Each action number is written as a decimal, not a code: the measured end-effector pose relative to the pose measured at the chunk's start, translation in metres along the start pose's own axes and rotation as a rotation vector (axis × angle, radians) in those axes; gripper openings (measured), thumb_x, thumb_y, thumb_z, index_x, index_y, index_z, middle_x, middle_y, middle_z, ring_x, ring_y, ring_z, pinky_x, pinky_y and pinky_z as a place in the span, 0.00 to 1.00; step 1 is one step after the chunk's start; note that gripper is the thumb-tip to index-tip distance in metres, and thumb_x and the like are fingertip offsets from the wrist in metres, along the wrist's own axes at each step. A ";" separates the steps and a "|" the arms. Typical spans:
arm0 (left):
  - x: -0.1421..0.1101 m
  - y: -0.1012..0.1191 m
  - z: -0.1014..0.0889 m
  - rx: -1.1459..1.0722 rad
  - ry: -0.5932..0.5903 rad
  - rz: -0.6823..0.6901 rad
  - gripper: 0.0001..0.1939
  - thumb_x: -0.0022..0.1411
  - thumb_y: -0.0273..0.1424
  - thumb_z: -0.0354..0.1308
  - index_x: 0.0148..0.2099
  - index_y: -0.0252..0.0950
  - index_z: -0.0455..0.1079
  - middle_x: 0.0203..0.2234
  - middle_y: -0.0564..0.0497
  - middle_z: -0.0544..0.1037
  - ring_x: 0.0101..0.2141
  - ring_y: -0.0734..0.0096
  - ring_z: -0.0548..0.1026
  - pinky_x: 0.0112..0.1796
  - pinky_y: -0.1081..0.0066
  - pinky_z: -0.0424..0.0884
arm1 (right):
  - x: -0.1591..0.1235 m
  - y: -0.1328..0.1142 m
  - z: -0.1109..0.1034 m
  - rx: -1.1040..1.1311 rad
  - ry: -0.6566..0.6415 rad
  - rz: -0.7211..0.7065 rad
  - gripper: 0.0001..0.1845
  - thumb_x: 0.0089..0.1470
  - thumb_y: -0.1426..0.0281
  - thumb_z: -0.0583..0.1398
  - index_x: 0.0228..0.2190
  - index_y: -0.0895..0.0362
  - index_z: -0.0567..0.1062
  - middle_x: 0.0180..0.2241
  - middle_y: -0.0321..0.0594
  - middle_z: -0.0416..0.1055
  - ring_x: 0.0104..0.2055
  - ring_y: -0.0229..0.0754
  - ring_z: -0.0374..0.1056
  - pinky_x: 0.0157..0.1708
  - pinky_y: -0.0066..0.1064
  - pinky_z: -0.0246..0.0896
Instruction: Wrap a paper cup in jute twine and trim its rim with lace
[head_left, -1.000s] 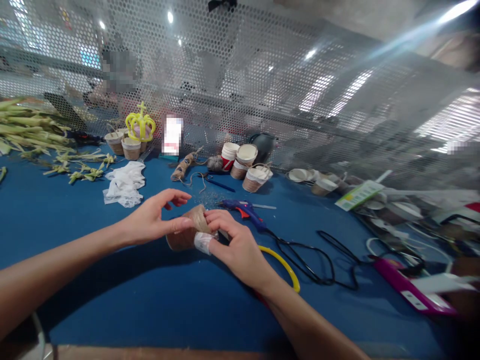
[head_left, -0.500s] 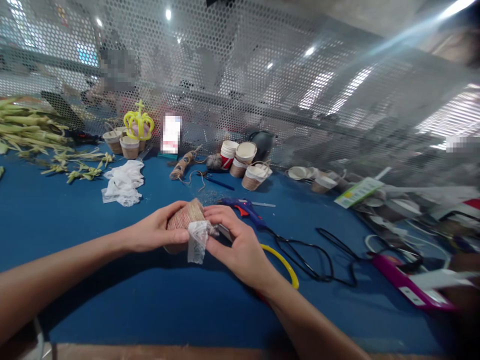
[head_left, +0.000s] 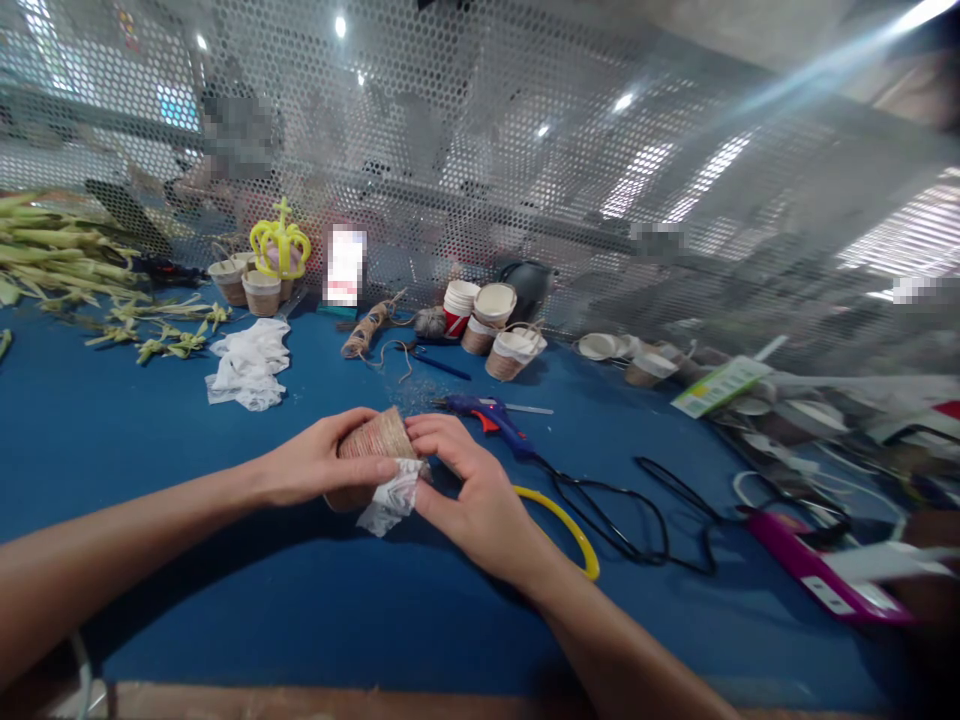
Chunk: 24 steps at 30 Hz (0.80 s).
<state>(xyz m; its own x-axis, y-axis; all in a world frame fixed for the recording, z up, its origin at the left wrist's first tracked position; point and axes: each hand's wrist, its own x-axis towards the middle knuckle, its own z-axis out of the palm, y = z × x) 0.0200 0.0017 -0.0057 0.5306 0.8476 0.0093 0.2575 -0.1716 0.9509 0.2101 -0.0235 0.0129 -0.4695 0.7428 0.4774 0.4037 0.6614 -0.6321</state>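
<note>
A paper cup wrapped in tan twine lies on its side just above the blue table, held between both hands. My left hand is wrapped round its left side, thumb along the lower edge. My right hand pinches a strip of white lace against the cup's rim; the loose end hangs down toward the table. A blue hot glue gun lies just beyond my right hand, its black cord trailing right.
A yellow hoop lies under my right wrist. Several twine-wrapped cups and a twine spool stand at the back by the perforated metal screen. White lace pile, green leaves and a yellow crown at left; magenta tool and clutter at right.
My left hand closed from open fingers onto the cup. The lace strip unrolled and hung down, then was drawn closer against the cup's rim.
</note>
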 end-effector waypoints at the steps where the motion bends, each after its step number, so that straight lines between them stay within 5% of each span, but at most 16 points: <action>1: 0.000 0.000 0.000 0.005 0.017 -0.014 0.29 0.51 0.46 0.57 0.51 0.33 0.63 0.43 0.46 0.72 0.43 0.58 0.70 0.43 0.63 0.67 | 0.000 0.001 0.000 -0.041 0.006 -0.007 0.08 0.46 0.75 0.59 0.32 0.55 0.69 0.38 0.44 0.69 0.46 0.46 0.63 0.47 0.42 0.59; 6: 0.002 0.004 -0.004 -0.023 0.142 -0.060 0.29 0.50 0.46 0.57 0.50 0.33 0.64 0.41 0.45 0.74 0.41 0.58 0.71 0.40 0.65 0.68 | 0.004 -0.002 -0.017 -0.182 0.070 0.055 0.11 0.48 0.72 0.59 0.37 0.55 0.70 0.42 0.44 0.69 0.46 0.45 0.65 0.46 0.40 0.59; 11: 0.004 0.003 -0.007 -0.060 0.163 -0.094 0.29 0.47 0.45 0.60 0.48 0.33 0.62 0.38 0.45 0.75 0.38 0.60 0.73 0.35 0.68 0.69 | 0.012 0.003 -0.058 -0.140 0.322 0.329 0.09 0.52 0.65 0.55 0.30 0.57 0.72 0.21 0.36 0.71 0.22 0.37 0.65 0.26 0.30 0.62; 14: 0.005 -0.001 -0.007 -0.023 0.149 -0.089 0.27 0.46 0.43 0.62 0.45 0.34 0.61 0.34 0.47 0.74 0.34 0.63 0.74 0.31 0.69 0.70 | 0.015 0.019 -0.082 -0.231 0.429 0.376 0.10 0.52 0.64 0.55 0.29 0.57 0.72 0.20 0.36 0.70 0.21 0.37 0.64 0.25 0.30 0.61; 18: 0.005 -0.005 -0.008 0.068 0.099 -0.063 0.27 0.46 0.42 0.62 0.46 0.34 0.61 0.32 0.48 0.74 0.29 0.67 0.73 0.25 0.73 0.68 | 0.015 0.052 -0.097 -0.411 0.278 0.573 0.06 0.45 0.71 0.57 0.29 0.57 0.73 0.28 0.42 0.73 0.31 0.43 0.67 0.34 0.33 0.59; 24: 0.005 -0.004 -0.011 0.196 0.059 -0.017 0.30 0.45 0.42 0.63 0.49 0.35 0.63 0.37 0.47 0.74 0.35 0.62 0.73 0.35 0.67 0.69 | 0.009 0.097 -0.083 -0.322 0.086 0.734 0.11 0.28 0.76 0.65 0.11 0.55 0.67 0.12 0.33 0.64 0.17 0.37 0.58 0.22 0.30 0.51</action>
<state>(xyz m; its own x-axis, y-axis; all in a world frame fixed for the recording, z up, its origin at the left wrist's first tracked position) 0.0132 0.0122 -0.0063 0.4784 0.8780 0.0173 0.4209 -0.2466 0.8730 0.3100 0.0561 0.0071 0.0599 0.9963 0.0618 0.7983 -0.0106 -0.6022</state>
